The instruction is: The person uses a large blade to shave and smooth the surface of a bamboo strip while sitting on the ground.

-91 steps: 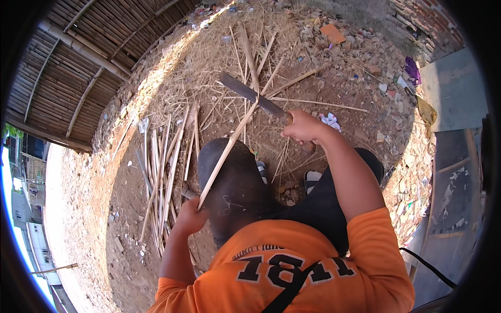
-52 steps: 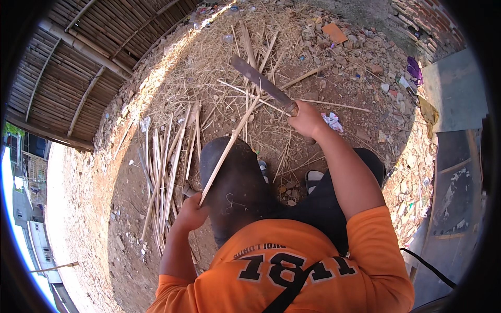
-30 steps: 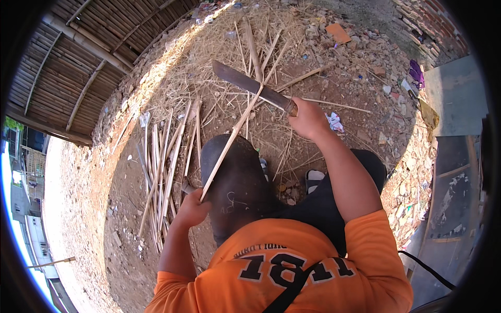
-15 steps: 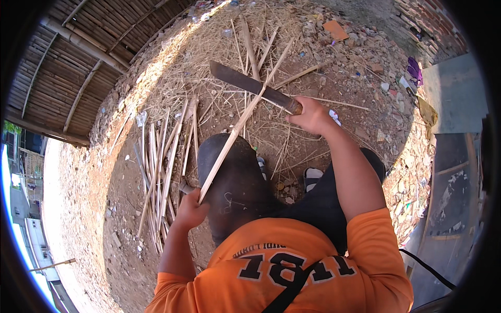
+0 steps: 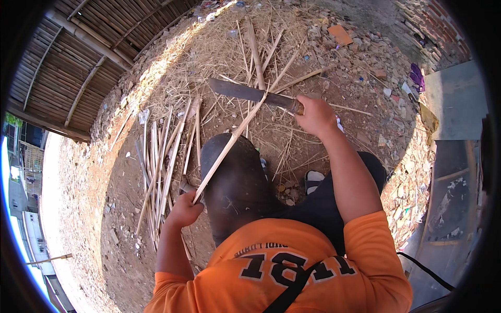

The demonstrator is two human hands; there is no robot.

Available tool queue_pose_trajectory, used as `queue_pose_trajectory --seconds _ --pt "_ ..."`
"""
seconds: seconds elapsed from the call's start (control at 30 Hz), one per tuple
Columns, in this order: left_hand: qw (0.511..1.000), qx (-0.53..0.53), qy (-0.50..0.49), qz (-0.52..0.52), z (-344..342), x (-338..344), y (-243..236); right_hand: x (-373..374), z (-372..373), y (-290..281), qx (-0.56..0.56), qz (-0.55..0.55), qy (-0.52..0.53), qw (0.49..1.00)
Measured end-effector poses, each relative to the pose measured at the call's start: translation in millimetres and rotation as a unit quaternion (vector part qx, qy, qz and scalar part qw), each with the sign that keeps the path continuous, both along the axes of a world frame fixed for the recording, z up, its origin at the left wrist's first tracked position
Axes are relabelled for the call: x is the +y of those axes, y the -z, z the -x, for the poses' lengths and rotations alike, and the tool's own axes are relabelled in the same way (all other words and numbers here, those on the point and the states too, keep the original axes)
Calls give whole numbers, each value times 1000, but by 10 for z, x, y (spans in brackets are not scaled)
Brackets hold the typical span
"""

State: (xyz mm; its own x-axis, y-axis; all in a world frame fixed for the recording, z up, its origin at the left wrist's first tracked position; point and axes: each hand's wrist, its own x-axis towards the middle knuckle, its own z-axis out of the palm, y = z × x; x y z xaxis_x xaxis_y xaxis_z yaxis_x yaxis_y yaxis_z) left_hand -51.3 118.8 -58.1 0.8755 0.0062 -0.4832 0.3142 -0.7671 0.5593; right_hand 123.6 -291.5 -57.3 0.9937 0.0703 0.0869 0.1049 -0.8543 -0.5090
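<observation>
A: Start with the left hand (image 5: 185, 209).
B: Beside the left thigh (image 5: 245, 169). Fingers curled closed round the near end of a split bamboo strip (image 5: 235, 135); the strip leaves the fist at its upper side, by the thumb.

A: Course of the strip?
B: Runs up and to the right, slanting across the left knee and well beyond the fingers. Contact with the trouser cloth: cannot tell.

A: Right hand (image 5: 315, 116)?
B: Fingers closed round the wooden handle of a machete (image 5: 236, 90); fingertips hidden underneath. A short stretch of handle shows between fist and blade.

A: Blade relative to strip?
B: Points left, crossing the strip ahead of the knee. Crossing lies near the right fingers, well apart from the left ones. Depth of any cut not readable.

A: Surroundings?
B: Loose pile of strips (image 5: 154, 151) on the bare ground (image 5: 125, 224), left of the knee. Straw-like shavings (image 5: 209, 57) scattered ahead.
</observation>
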Motion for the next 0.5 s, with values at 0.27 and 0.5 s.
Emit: queue_pose_trajectory --seconds 0.27,0.5 --pt "996 -49 -4 -81 179 291 29 -627 -183 -188 87 -149 139 975" --pt "995 -57 -9 -84 259 249 36 -491 -127 -202 49 -210 145 966"
